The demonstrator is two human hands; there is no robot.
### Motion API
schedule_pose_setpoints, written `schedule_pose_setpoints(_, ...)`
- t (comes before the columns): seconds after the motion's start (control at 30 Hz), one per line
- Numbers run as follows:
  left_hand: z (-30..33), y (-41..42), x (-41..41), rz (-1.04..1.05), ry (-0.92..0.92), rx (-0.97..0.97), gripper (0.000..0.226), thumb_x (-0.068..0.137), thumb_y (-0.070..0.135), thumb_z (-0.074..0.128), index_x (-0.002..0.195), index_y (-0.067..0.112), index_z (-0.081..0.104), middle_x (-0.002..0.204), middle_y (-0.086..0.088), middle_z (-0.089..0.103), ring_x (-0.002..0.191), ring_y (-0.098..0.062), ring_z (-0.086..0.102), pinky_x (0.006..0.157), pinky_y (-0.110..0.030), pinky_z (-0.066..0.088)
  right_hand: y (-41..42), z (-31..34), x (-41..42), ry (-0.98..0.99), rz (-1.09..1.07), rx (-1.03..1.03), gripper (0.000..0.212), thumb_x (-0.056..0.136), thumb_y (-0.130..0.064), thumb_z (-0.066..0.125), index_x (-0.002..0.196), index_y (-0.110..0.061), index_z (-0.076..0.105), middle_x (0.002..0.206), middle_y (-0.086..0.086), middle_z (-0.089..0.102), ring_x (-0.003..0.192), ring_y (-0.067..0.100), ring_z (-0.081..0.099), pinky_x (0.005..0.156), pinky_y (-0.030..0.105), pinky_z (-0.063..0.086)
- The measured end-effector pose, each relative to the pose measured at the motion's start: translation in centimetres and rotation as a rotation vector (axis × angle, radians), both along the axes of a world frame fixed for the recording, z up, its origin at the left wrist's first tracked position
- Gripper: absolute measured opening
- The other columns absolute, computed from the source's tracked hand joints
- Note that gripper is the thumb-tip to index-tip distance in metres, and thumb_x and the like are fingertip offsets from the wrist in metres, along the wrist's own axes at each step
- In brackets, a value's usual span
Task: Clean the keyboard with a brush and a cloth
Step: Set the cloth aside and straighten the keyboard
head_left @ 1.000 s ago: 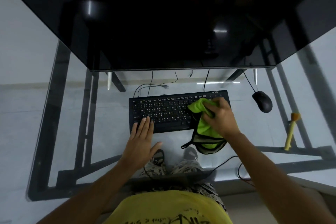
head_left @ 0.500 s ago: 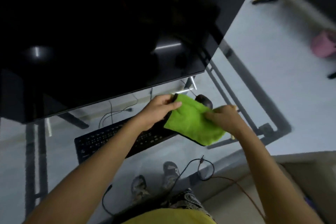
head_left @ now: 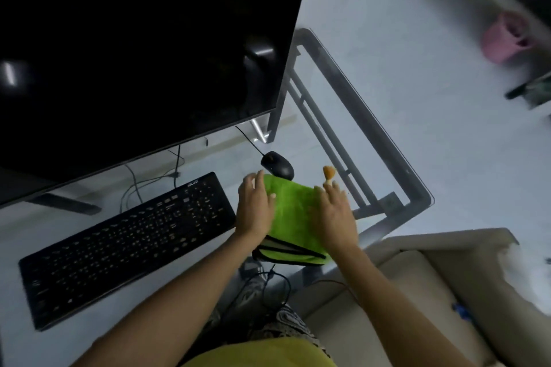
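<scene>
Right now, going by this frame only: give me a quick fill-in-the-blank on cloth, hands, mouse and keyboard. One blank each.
1. Both hands lie flat on the ____ cloth.
2. The mouse sits just beyond the cloth, at its ____ edge.
3. The cloth lies to the ____ of the keyboard.
4. The left hand and right hand grip ____.

Missing: green; far; right; nothing

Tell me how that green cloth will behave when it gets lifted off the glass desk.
The green cloth will probably go floppy and sag: it lies folded in soft layers, its dark-trimmed edges curling at the near side. It looks light for its size. On the smooth glass desk it may slide easily, so the left hand and right hand, both flat on it, likely steady it.
</scene>
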State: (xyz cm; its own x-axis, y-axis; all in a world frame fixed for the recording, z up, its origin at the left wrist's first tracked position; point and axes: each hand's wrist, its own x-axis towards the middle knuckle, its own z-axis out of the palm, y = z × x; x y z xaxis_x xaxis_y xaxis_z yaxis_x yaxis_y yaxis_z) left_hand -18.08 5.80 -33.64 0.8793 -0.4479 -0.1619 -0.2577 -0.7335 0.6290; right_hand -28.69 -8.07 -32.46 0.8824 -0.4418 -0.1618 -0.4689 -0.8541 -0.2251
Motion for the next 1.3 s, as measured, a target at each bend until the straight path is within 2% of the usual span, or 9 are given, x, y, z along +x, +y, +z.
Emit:
schedule_pose_setpoints(0.13,-3.7,1.2,-1.7,-0.514,-0.316,0.272,0.061,0.090,0.038,0.059,0.142,0.010,0.042,0.151,-0.012,0.035,0.138,-0.029,0.036,0.111,-0.044,0.027,0.9,-4.0,-1.5,0.097,0.192,-0.095,0.052,0.099,-0.034,0.039,0.140,-0.003,0.044,0.146,0.019,0.043,0.138,0.037,0.034,0.115,0.052,0.021)
schedule_pose_setpoints(0.27,-5.7,2.3,-2.2,-0.590,-0.267,0.386,0.065,0.092,0.049,0.027,0.147,0.015,0.029,0.154,-0.008,0.029,0.140,-0.026,0.033,0.110,-0.043,0.029,0.8,-4.8,-2.0,0.176,0.233,-0.147,0.060,0.100,-0.041,0.025,0.145,-0.003,0.036,0.151,0.017,0.036,0.143,0.032,0.024,0.115,0.049,0.012)
schedule_pose_setpoints(0.37,-5.1,2.0,-2.1,-0.597,-0.276,0.372,0.067,0.093,0.050,0.025,0.148,0.013,0.027,0.155,-0.010,0.025,0.141,-0.027,0.030,0.112,-0.044,0.029,1.1,-4.1,-1.5,0.143,0.205,-0.139,0.063,0.098,-0.044,0.027,0.142,-0.002,0.041,0.149,0.017,0.039,0.142,0.031,0.028,0.115,0.052,0.015)
schedule_pose_setpoints(0.5,-2.6,5.5,-0.3,-0.339,-0.344,0.294,0.066,0.098,0.047,0.027,0.152,0.014,0.010,0.159,-0.010,0.008,0.147,-0.025,0.008,0.119,-0.043,0.012,3.9,-3.2,1.8,-0.023,0.412,-0.002,0.071,0.092,-0.048,0.040,0.144,0.000,0.035,0.150,0.017,0.036,0.142,0.031,0.027,0.113,0.051,0.027)
schedule_pose_setpoints(0.77,-2.3,26.4,-0.7,0.327,-0.100,0.477,0.099,0.083,0.077,0.027,0.153,0.010,0.004,0.160,-0.015,0.004,0.147,-0.032,0.000,0.118,-0.051,0.004,11.6,-4.3,8.4,0.130,0.652,0.139,0.126,0.071,-0.076,0.056,0.150,-0.010,-0.015,0.160,0.015,-0.005,0.148,0.030,-0.006,0.120,0.043,0.006)
schedule_pose_setpoints(0.93,-3.5,32.8,-4.0,0.666,0.161,0.414,0.134,0.059,0.096,0.029,0.150,0.003,-0.002,0.156,-0.027,0.006,0.144,-0.040,0.009,0.115,-0.058,0.010,12.5,-5.7,6.5,0.084,0.520,0.110,0.113,0.078,-0.076,0.046,0.150,0.000,0.004,0.155,0.022,0.022,0.144,0.033,0.022,0.118,0.046,0.019)
schedule_pose_setpoints(1.03,-3.8,33.2,-3.3,0.681,0.127,0.242,0.135,0.059,0.084,0.058,0.151,0.005,-0.002,0.156,-0.024,0.008,0.143,-0.039,0.011,0.115,-0.058,0.013,12.8,-6.1,7.3,0.017,0.505,0.085,0.107,0.078,-0.074,0.042,0.147,0.003,0.017,0.148,0.021,0.038,0.136,0.034,0.040,0.115,0.048,0.025)
schedule_pose_setpoints(1.13,-3.7,33.8,-0.4,0.773,0.146,0.115,0.136,0.055,0.062,0.080,0.151,0.011,-0.002,0.156,-0.013,0.011,0.143,-0.034,0.012,0.114,-0.057,0.018,13.5,-5.8,9.2,0.010,0.456,0.087,0.111,0.076,-0.078,0.041,0.147,0.003,0.017,0.149,0.020,0.037,0.138,0.030,0.037,0.118,0.043,0.012)
schedule_pose_setpoints(1.3,-4.0,35.7,6.0,0.807,0.114,0.015,0.123,0.056,0.070,0.073,0.149,0.018,0.011,0.151,-0.007,0.026,0.138,-0.030,0.026,0.107,-0.056,0.034,14.9,-5.6,15.2,0.008,0.415,0.113,0.104,0.084,-0.069,0.044,0.150,-0.001,0.004,0.157,0.015,0.022,0.147,0.024,0.016,0.120,0.037,-0.003)
